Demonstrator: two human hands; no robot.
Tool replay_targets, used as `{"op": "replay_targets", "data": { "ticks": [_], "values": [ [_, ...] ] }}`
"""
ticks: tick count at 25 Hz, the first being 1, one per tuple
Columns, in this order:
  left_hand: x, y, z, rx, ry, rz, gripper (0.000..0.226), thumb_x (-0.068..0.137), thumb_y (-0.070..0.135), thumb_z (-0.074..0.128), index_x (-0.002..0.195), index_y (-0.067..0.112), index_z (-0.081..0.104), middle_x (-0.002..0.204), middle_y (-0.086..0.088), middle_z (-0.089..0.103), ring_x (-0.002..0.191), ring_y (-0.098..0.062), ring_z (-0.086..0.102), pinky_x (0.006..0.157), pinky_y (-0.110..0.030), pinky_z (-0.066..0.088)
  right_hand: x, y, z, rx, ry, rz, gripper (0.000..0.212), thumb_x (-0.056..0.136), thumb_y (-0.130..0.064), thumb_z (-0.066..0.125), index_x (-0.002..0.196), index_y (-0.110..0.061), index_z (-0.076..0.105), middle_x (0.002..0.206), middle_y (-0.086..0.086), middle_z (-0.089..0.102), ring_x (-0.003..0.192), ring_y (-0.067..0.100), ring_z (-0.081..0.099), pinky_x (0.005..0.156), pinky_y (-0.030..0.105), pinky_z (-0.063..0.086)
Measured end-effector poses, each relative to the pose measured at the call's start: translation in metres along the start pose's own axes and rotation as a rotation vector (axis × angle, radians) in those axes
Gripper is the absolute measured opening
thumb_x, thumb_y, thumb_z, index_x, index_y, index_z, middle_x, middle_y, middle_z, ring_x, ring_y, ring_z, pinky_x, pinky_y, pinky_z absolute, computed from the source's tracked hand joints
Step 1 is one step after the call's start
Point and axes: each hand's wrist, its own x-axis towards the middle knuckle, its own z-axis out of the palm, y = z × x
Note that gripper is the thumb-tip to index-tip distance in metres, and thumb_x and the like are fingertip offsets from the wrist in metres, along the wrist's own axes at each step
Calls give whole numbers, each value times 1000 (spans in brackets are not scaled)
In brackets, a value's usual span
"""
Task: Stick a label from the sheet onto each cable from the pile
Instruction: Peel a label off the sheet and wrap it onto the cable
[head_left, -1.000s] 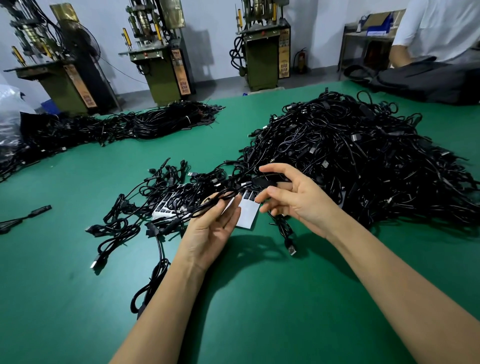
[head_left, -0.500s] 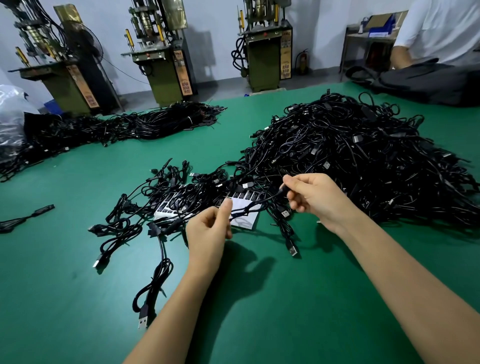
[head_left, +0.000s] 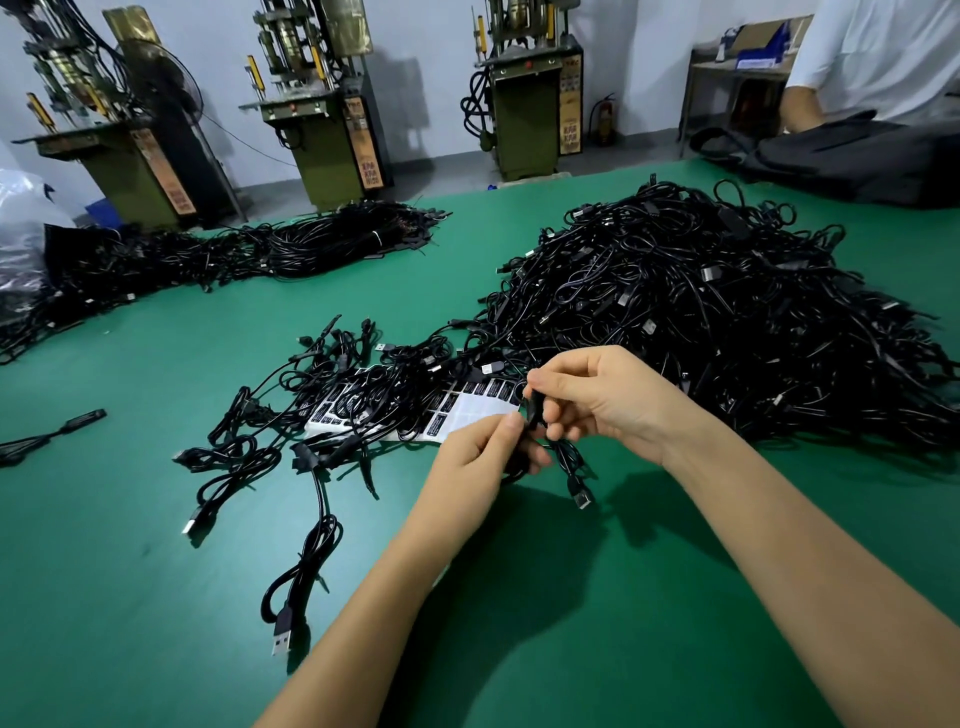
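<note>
A big pile of black cables (head_left: 717, 322) covers the right of the green table (head_left: 156, 597). A white label sheet (head_left: 467, 413) with small black labels lies just in front of my hands, partly under loose cables. My right hand (head_left: 608, 400) pinches the black body of one cable (head_left: 571, 467), whose USB plug hangs down below. My left hand (head_left: 483, 457) meets it from the left, fingertips pinched on the same cable; whether a label is between them is hidden.
A smaller spread of cables (head_left: 291, 415) lies left of the sheet. A long bundle of cables (head_left: 311, 244) runs along the far left. Green machines (head_left: 530, 114) stand beyond the table. A person in white (head_left: 872, 57) and a black bag (head_left: 857, 156) are at far right.
My left hand left the sheet and came up to the cable. My right hand drew the cable toward me, out of the pile's edge, and both hands have met on it.
</note>
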Motion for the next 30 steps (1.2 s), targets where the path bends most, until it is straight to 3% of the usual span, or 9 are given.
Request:
{"op": "replay_targets", "data": {
  "ticks": [4, 7, 10, 12, 14, 18, 21, 26, 30],
  "values": [
    [1, 7, -9, 19, -17, -37, 21, 100, 18, 47, 104, 13, 67, 85, 1, 72, 84, -12, 60, 86, -30, 47, 1, -5, -3, -199, -32, -103, 15, 97, -12, 53, 93, -5, 65, 66, 0, 66, 62, 14, 63, 57, 23, 47],
    [3, 10, -18, 73, 44, 7, 16, 98, 18, 52, 106, 19, 66, 77, -6, 69, 82, -29, 64, 88, -43, 49, -1, -6, -4, -377, -108, -147, 19, 98, -2, 44, 101, -9, 61, 75, -1, 68, 66, 8, 61, 60, 20, 47],
    [4, 13, -24, 96, 19, 1, 15, 97, 16, 53, 88, 15, 65, 65, 1, 63, 64, -22, 62, 63, -31, 48, 1, 1, 2, -408, -117, -201, 15, 99, -2, 45, 103, -10, 57, 78, 0, 68, 66, 5, 61, 60, 17, 46],
    [7, 8, -25, 79, 45, -60, 19, 97, 15, 52, 82, 10, 61, 61, 5, 58, 52, -14, 53, 48, -21, 39, 5, 9, 6, -354, -77, -209, 10, 99, -8, 48, 104, -8, 56, 81, 4, 71, 71, 11, 66, 64, 23, 50],
    [10, 0, -29, 79, 130, -109, 20, 96, 16, 53, 78, 9, 56, 56, 7, 47, 46, -10, 40, 43, -17, 30, 8, 20, 11, -388, -41, -166, 11, 99, -19, 51, 104, -10, 56, 86, 4, 72, 77, 16, 69, 72, 30, 51],
    [14, -20, -44, 159, 377, -187, 22, 95, 22, 55, 76, 12, 55, 61, 4, 50, 55, -14, 42, 54, -26, 36, 10, 37, 13, -1042, -2, -300, 18, 94, -29, 55, 93, -14, 65, 86, -3, 65, 82, 17, 59, 77, 33, 47],
    [15, -31, -47, 259, 501, -216, 20, 94, 18, 46, 77, 13, 56, 69, -3, 58, 62, -20, 47, 62, -35, 38, 10, 37, 2, -1269, 139, -247, 22, 96, -30, 45, 90, -14, 59, 92, 2, 63, 91, 25, 59, 77, 38, 49],
    [17, -35, -49, 419, 643, -143, 20, 98, 22, 44, 88, 16, 60, 79, 5, 63, 67, -11, 52, 61, -30, 37, 11, 44, 5, -1319, 324, -116, 22, 97, -28, 44, 92, -12, 58, 89, 2, 62, 88, 27, 59, 71, 35, 50],
    [18, -35, -56, 398, 693, -174, 23, 99, 27, 44, 84, 25, 62, 81, 15, 69, 70, 1, 55, 62, -26, 35, 8, 42, 15, -1133, 441, -141, 15, 93, -22, 51, 89, -15, 62, 80, -1, 64, 80, 22, 59, 67, 32, 48]
  ]
}}
